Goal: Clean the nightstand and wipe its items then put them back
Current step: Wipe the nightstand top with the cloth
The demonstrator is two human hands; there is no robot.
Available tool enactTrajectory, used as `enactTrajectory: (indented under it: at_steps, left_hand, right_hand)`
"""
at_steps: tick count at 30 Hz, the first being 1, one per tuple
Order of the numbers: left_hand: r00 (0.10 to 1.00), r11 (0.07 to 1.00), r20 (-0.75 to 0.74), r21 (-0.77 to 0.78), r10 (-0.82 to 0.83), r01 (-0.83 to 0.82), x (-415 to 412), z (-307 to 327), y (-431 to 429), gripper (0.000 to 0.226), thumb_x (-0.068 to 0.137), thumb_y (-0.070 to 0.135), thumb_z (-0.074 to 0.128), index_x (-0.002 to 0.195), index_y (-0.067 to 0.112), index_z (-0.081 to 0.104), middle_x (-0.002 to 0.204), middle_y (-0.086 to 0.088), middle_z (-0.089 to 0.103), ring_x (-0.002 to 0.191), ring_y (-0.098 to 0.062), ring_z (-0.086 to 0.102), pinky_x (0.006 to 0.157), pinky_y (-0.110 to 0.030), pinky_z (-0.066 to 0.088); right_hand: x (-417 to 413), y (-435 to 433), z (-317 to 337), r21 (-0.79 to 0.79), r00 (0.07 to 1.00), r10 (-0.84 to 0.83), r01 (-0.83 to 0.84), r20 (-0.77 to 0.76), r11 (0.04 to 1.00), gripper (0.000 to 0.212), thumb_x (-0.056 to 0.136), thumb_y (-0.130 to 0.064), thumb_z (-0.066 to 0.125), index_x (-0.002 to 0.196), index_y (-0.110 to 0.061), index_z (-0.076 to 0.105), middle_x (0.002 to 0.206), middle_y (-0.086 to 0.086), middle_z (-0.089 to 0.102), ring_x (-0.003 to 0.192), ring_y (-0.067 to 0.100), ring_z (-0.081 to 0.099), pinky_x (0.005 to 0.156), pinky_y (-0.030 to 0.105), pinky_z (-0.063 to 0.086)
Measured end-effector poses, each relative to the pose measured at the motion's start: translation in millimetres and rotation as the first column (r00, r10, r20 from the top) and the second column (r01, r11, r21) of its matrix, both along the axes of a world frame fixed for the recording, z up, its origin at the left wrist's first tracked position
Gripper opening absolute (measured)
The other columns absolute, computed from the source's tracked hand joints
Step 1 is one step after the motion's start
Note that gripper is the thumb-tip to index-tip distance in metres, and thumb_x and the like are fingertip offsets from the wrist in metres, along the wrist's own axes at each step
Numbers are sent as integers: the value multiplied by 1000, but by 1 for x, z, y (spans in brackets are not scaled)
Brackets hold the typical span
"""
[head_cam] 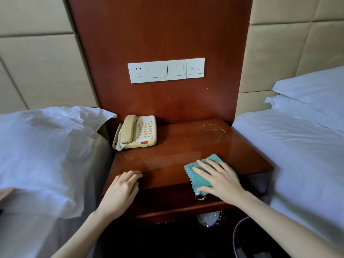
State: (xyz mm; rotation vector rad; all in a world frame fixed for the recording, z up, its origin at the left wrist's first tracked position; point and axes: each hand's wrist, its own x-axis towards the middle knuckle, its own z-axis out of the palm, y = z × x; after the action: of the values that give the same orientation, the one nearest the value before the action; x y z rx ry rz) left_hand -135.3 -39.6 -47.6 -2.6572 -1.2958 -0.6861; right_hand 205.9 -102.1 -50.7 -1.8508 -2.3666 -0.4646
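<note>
A dark red wooden nightstand (186, 144) stands between two beds, its glossy top scratched. A beige corded telephone (136, 132) sits at the top's back left corner, handset in its cradle. A teal cloth (199, 169) lies near the front right edge of the top, and my right hand (218, 178) presses flat on it with straight, spread fingers. My left hand (123, 189) rests at the front left edge of the top, fingers bent over the edge, holding nothing.
White pillows (46, 146) on the left bed touch the nightstand's side. The right bed (297, 155) borders the other side. A wall panel carries a socket and switches (166, 70). A lower shelf (176, 205) holds a small shiny object. A dark bin (247, 239) stands below right.
</note>
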Motion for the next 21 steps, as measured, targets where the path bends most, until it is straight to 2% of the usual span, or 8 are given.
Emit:
enactTrajectory:
  at_steps: [3,7,10,13,17,18,20,21]
  left_hand:
    - [1000,1000,12,-19,21,-20,-12,-2,-6,42,91,36,29,118,24,60,124,14,57,104,-8,55,89,-23,41]
    - [1000,999,7,-39,28,-28,-30,-1,-8,39,89,35,32,118,27,56,120,17,57,104,-5,53,85,-17,34]
    - [1000,1000,-25,-29,5,-6,-45,2,-8,35,88,33,37,114,28,58,119,17,58,103,-5,54,87,-18,33]
    - [999,1000,-47,-14,-5,4,-61,5,-9,33,86,30,40,111,28,62,118,17,60,102,-2,53,88,-17,33]
    - [1000,999,-13,-42,6,-7,-76,8,-6,39,86,31,35,108,28,67,117,17,62,102,-1,56,83,-15,37]
    - [1000,999,2,-45,13,-13,-78,8,-4,40,85,30,35,106,27,69,115,16,64,101,-2,57,83,-15,38]
    - [999,999,14,-24,35,-35,-80,10,-2,38,81,26,38,99,25,72,108,13,67,94,-5,60,80,-15,39]
    - [999,999,14,-8,49,-48,-81,11,-2,37,79,24,39,95,23,73,104,12,68,90,-7,62,78,-15,40]
  right_hand:
    - [-33,6,-2,6,999,34,-35,20,999,69,84,-71,33,134,-26,51,138,0,55,123,23,56,101,38,33]
    - [-78,14,-2,11,995,88,-89,36,996,69,82,-69,33,132,-25,53,136,0,57,121,25,57,100,40,42]
    - [-114,21,-5,-1,992,123,-123,2,992,69,82,-68,31,132,-25,52,136,-1,57,123,25,56,103,41,36]
    - [-147,28,-4,-26,988,148,-149,-41,988,69,80,-67,30,130,-26,52,134,-2,59,121,24,57,96,41,48]
    - [-186,37,-4,-9,970,239,-240,-42,971,72,71,-68,60,129,-26,54,133,-1,60,120,23,58,94,41,50]
    - [-194,40,-3,-22,968,243,-245,-54,969,73,69,-67,62,129,-26,55,133,-1,60,121,22,58,95,40,49]
    - [-208,44,2,-42,963,260,-263,-65,964,73,74,-66,52,135,-27,50,141,-1,52,129,23,50,102,41,43]
    - [-212,48,5,-63,952,299,-303,-72,951,73,79,-64,46,142,-27,41,150,0,40,138,24,38,109,42,34]
